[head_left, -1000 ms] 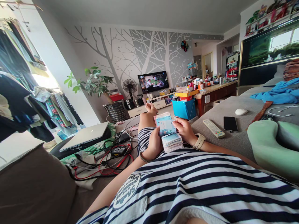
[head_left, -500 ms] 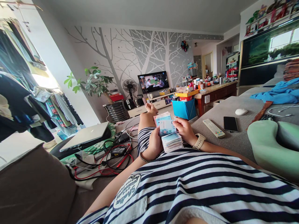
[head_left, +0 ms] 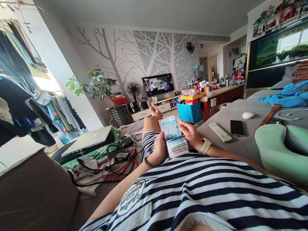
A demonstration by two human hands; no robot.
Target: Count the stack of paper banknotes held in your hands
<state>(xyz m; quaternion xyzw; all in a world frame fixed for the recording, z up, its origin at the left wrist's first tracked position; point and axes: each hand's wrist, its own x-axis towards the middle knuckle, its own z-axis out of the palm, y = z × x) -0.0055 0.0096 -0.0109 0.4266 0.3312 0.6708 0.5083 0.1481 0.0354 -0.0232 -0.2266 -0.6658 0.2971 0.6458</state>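
I lie back on a grey sofa in a striped shirt, with a thick stack of banknotes [head_left: 176, 147] resting on my lap. My left hand [head_left: 159, 148] is closed around the left side of the stack and props several notes upright. My right hand [head_left: 192, 134], with a pale watch on its wrist, pinches the top right corner of a blue-green note [head_left: 171, 131] that stands folded up from the stack. Pink and blue notes fan out behind it.
On the sofa to the right lie a remote control [head_left: 220, 132], a black phone [head_left: 237, 127], a white mouse [head_left: 248, 115] and a green cushion [head_left: 281, 150]. At left sit a closed laptop [head_left: 88, 140] and tangled cables [head_left: 113, 160]. A blue box [head_left: 190, 112] and a television [head_left: 158, 84] stand ahead.
The fanned notes have shifted very slightly under my right hand's fingers. Both hands stay in the same place on the stack.
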